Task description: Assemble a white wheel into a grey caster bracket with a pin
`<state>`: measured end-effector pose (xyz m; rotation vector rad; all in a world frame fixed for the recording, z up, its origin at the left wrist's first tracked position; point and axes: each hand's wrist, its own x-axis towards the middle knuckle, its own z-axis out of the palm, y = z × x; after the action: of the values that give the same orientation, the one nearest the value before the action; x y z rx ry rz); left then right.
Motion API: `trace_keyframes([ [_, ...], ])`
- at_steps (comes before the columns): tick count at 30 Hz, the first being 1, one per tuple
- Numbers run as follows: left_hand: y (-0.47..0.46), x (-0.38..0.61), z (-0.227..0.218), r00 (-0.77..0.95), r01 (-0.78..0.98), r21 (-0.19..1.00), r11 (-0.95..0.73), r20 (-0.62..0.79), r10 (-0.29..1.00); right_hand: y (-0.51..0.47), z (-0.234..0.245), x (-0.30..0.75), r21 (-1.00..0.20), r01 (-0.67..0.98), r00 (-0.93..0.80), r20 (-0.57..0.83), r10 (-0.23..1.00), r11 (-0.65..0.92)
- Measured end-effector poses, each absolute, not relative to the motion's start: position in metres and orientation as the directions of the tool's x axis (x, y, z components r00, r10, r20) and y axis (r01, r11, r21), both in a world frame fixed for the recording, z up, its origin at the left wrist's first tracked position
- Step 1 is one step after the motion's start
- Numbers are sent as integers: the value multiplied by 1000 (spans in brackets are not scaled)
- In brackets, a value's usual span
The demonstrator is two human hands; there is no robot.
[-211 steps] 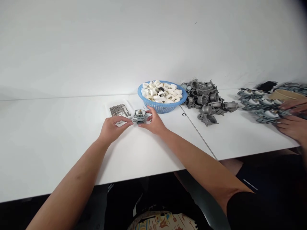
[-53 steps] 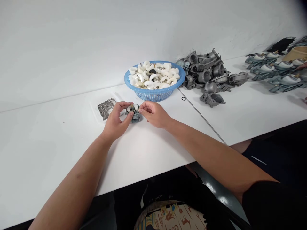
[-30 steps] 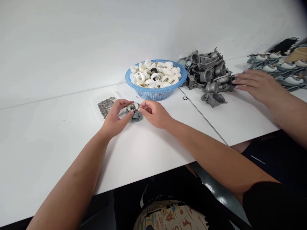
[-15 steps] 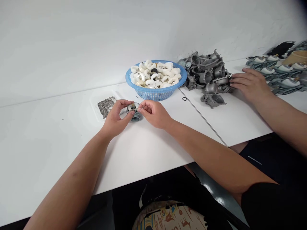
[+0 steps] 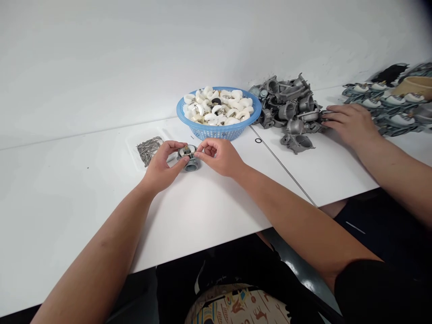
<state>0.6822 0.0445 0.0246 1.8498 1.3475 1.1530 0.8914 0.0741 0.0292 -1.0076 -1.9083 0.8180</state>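
Note:
A grey metal carburetor body (image 5: 191,165) stands on the white table, with a white plastic float (image 5: 184,153) and a small brass part in its upper opening. My left hand (image 5: 164,166) grips the body from the left, its thumb across the near side and its fingers behind. My right hand (image 5: 219,156) has thumb and forefinger pinched together at the body's right edge; whatever sits between those fingertips is too small to make out. Just left of my left hand, a clear shallow tray (image 5: 134,155) holds a heap of thin metal pins (image 5: 148,150).
Behind my hands stands a blue plastic basket (image 5: 218,131) full of white floats. To its right lies a pile of grey carburetor bodies (image 5: 290,105), touched by another person's hand (image 5: 353,123). Carburetor bodies with floats (image 5: 393,101) sit far right. A black ring (image 5: 258,140) lies near the table seam.
My right fingertips have shifted slightly at the body's edge, while my left hand keeps its grip. The other person's hand has moved a little relative to the pile.

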Motion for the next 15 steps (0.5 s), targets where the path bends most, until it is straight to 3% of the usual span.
trace_keyframes([
  [9,44,682,24,142,458,815,-355,327,934,68,33,888,-810,395,-366,292,883,432],
  [15,43,681,26,153,469,819,-332,295,943,65,36,885,-767,444,-346,330,878,464],
])
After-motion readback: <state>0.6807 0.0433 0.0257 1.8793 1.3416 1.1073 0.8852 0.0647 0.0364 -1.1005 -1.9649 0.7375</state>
